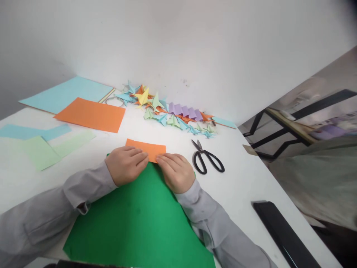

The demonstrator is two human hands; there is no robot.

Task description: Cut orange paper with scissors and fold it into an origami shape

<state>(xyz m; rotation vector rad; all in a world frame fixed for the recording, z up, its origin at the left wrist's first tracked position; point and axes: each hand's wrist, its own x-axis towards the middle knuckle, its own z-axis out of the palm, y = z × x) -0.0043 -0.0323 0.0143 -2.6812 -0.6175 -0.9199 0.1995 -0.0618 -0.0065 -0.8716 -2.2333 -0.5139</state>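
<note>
A small orange paper piece (146,147) lies at the far edge of a large green sheet (139,216). My left hand (126,163) grips its left part, fingers pressed together on the near edge. On the right part, my right hand (177,171) has its fingertips closed over the near corner. Both thumbs are hidden beneath the hands. Black-handled scissors (206,156) rest to the right of my right hand, their blades slightly apart and pointing away from me.
Along the wall sit folded paper stars and birds (143,96) and a purple pleated strip (185,111). Further left are a larger orange sheet (92,115), blue sheets (69,91) and pale green pieces (41,152). A long black object (284,230) lies at the near right.
</note>
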